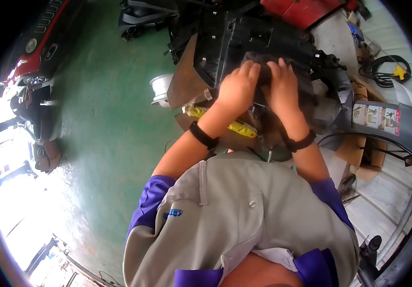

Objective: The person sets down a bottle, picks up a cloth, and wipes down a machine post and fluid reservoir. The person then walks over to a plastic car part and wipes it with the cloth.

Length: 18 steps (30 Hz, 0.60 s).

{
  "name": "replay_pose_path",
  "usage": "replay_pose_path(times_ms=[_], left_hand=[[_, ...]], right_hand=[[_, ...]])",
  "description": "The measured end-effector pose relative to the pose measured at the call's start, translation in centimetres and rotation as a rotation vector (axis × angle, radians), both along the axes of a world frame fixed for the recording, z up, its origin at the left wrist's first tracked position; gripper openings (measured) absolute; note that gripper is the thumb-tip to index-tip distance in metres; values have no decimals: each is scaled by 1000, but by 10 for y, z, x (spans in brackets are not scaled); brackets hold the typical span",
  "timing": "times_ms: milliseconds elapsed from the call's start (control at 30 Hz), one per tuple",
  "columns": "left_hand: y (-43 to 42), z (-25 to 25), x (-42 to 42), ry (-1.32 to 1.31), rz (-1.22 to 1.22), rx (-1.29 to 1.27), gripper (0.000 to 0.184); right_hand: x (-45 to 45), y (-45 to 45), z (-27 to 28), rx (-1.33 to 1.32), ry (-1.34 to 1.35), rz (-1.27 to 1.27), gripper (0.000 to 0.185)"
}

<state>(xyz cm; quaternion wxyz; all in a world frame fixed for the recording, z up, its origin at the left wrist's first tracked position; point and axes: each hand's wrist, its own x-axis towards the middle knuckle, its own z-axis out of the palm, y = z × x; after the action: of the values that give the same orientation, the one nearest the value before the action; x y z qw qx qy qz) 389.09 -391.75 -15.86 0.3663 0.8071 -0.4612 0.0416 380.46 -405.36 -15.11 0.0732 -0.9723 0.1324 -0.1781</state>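
Both hands reach forward, close together, over a large black panel assembly [211,43]. My left hand [238,86] has its fingers curled over the edge of a dark, soft-looking piece [301,79] that lies against the assembly. Just to the right, my right hand [280,88] grips the same piece, fingers bent over its top. The piece hangs down between and beside my forearms, and its lower part is blurred. Below my left hand lies a yellow packet [242,128] on a brown board [183,79], partly hidden by my forearm.
A white wheel rim [162,87] sits left of the board on the green floor [105,119]. At the right are a coiled black cable [383,69], an open cardboard box [354,150] and a grey machine part with labels [376,117]. A red car [31,45] stands far left.
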Motion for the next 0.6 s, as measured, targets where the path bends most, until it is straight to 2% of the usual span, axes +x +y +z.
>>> replay_pose_path(times_ms=[233,367,400,500,600], left_hand=[[37,13,34,97,237,49,36],[22,20,32,-1,278,83,37],[16,23,31,12,245,112,39],[-9,25,20,47,171,92,41],[-38,21,3,92,46,41,44]], right_hand=[[62,45,-6,99,-103,93,53],[67,39,-11,239,-203,101,49],[65,35,-8,297,-227,110,47],[47,11,10,527,-54,-4,41],[19,-15,24,506,3,-136,39]])
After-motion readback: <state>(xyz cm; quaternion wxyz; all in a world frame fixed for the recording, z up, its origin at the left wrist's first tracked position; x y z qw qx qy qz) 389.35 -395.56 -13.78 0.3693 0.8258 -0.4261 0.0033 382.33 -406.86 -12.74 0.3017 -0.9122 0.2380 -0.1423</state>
